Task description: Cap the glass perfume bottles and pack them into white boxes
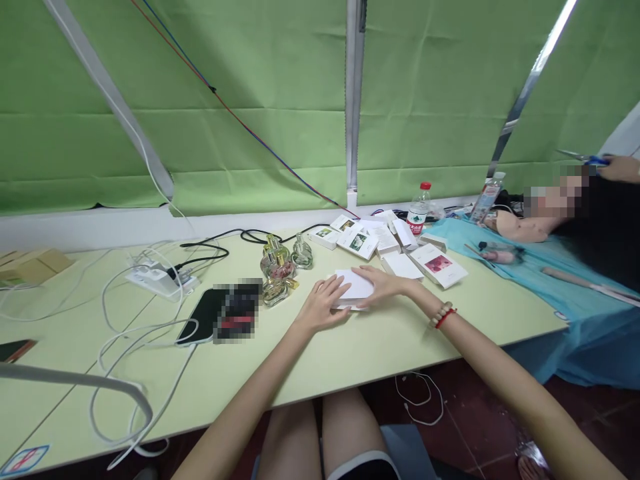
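Note:
A small white box (354, 283) sits on the table in front of me, its blank side up. My left hand (321, 305) grips its left side, with the fingers over the top edge. From the right, my right hand (381, 285) holds the box's other side. Just left of the box stands a cluster of small glass perfume bottles (278, 265) with yellow, pink and clear tints. Behind and right of my hands lie several white cartons with flower pictures, one with a pink print (440, 265).
A phone (203, 317) with a white cable and a power strip (163, 280) are on the left. A water bottle (418, 210) stands behind the cartons. At right, a person's hand (620, 169) holds scissors near a dark-haired mannequin over blue cloth (575, 293).

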Motion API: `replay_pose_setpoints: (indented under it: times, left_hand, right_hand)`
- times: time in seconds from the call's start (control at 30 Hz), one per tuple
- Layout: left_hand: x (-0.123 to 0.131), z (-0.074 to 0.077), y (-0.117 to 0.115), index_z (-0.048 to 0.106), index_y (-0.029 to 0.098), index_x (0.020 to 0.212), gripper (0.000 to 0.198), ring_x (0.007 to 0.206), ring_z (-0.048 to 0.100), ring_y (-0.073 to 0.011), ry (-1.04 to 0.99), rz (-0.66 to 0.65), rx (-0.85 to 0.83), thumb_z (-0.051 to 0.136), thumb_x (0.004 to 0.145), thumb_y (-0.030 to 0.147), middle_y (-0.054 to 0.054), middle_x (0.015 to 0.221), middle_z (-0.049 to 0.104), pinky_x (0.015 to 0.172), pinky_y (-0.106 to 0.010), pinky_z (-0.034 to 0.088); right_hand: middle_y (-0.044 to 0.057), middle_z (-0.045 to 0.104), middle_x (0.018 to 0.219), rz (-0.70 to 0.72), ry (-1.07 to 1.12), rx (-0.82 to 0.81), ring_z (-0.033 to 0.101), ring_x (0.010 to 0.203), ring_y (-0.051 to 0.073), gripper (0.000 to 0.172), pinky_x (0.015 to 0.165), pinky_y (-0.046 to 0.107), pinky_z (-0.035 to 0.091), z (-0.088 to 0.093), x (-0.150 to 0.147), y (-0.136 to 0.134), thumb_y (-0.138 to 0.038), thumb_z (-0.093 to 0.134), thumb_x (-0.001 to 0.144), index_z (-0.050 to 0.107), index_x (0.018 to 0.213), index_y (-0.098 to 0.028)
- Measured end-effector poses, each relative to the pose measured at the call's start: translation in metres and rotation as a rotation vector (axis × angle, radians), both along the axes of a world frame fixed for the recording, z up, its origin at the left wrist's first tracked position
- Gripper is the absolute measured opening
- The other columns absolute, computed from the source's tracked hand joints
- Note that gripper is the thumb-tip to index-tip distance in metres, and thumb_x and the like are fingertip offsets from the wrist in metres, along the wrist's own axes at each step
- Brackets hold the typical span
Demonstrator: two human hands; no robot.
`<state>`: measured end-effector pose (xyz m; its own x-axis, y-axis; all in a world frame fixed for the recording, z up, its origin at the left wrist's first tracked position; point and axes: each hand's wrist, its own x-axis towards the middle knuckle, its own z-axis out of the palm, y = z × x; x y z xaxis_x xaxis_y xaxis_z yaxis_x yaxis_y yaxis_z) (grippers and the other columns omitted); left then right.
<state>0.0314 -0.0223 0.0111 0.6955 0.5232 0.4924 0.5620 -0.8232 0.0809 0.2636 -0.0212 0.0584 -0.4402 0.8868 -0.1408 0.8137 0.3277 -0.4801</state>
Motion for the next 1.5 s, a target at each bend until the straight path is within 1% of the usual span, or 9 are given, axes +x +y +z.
replay_pose_setpoints:
  times: [0.17,0.3,0.5,0.6,0.8,1.13,1.27,1.37,1.5]
  left_hand:
    - [0.001,-0.001,-0.001,0.057,0.023,0.121,0.042,0.125,0.046,-0.0248,-0.061,0.025,-0.021,0.054,0.084,0.041,-0.009,0.131,0.056,0.096,-0.039,0.040]
    - [0.001,-0.003,0.000,0.059,0.021,0.114,0.039,0.121,0.049,-0.0247,-0.109,0.002,-0.031,0.056,0.082,0.044,-0.010,0.125,0.059,0.094,-0.039,0.042]
    - [0.001,-0.003,-0.001,0.058,0.017,0.100,0.028,0.112,0.053,-0.0238,-0.192,0.027,-0.015,0.053,0.079,0.035,-0.013,0.115,0.060,0.090,-0.038,0.043]
    - [0.000,-0.003,0.000,0.056,0.018,0.095,0.022,0.109,0.055,-0.0232,-0.169,0.052,-0.002,0.048,0.081,0.033,-0.013,0.115,0.059,0.088,-0.039,0.043]
    - [-0.006,-0.011,0.003,0.038,0.018,0.118,0.043,0.131,0.037,-0.0297,-0.344,0.228,0.143,0.048,0.082,0.038,-0.020,0.136,0.042,0.096,-0.047,0.034]
    - [-0.003,-0.011,0.003,0.044,0.023,0.126,0.037,0.124,0.048,-0.0223,-0.203,0.128,0.131,0.038,0.090,0.023,-0.009,0.125,0.058,0.095,-0.039,0.037]
    - [0.002,-0.008,0.002,0.059,0.023,0.116,0.032,0.113,0.055,-0.0220,-0.181,0.145,0.074,0.040,0.090,0.027,-0.007,0.114,0.064,0.090,-0.037,0.041]
    - [0.002,-0.010,0.004,0.062,0.024,0.111,0.029,0.112,0.055,-0.0232,-0.210,0.131,0.061,0.046,0.087,0.031,-0.007,0.111,0.065,0.090,-0.038,0.043]
    - [0.000,-0.010,0.005,0.063,0.023,0.105,0.026,0.109,0.057,-0.0224,-0.234,0.097,0.052,0.049,0.086,0.032,-0.007,0.106,0.067,0.089,-0.038,0.044]
  right_hand:
    - [0.020,0.036,0.142,-0.465,-0.002,0.245,0.033,0.132,0.034,0.078,0.104,0.051,0.030,0.003,0.033,0.006,-0.061,0.049,0.079,0.031,0.140,-0.017]
    - [0.026,0.038,0.137,-0.752,-0.299,0.224,0.033,0.129,0.043,0.078,0.099,0.057,0.030,-0.022,0.050,0.003,-0.049,0.059,0.075,0.035,0.137,-0.009]
    - [0.017,0.051,0.128,-0.531,-0.063,0.095,0.051,0.116,0.030,0.074,0.096,0.039,0.041,-0.003,0.070,0.005,-0.039,0.068,0.068,0.043,0.133,-0.014]
    - [0.015,0.049,0.132,-0.440,0.101,0.311,0.047,0.121,0.029,0.074,0.101,0.041,0.038,0.020,0.056,0.004,-0.042,0.069,0.069,0.044,0.134,-0.016]
    - [0.011,0.047,0.138,0.173,0.331,0.238,0.043,0.128,0.026,0.070,0.107,0.042,0.033,0.013,-0.012,0.000,-0.042,0.070,0.070,0.047,0.134,-0.024]
    - [0.011,0.041,0.143,0.166,0.339,0.257,0.036,0.133,0.024,0.065,0.109,0.041,0.030,0.000,-0.013,-0.006,-0.051,0.063,0.076,0.049,0.133,-0.022]
    - [0.010,0.035,0.147,-0.217,0.161,0.393,0.030,0.136,0.027,0.064,0.111,0.050,0.020,0.009,0.034,-0.003,-0.052,0.054,0.081,0.042,0.138,-0.026]
    - [0.018,0.023,0.151,-0.664,-0.249,0.367,0.012,0.139,0.042,0.093,0.104,0.067,0.007,-0.003,0.086,0.000,-0.047,0.068,0.067,0.025,0.145,-0.021]
    - [0.024,0.027,0.146,-0.860,-0.397,0.258,0.027,0.131,0.046,0.088,0.097,0.064,0.026,-0.031,0.136,-0.011,-0.043,0.060,0.071,0.021,0.145,-0.018]
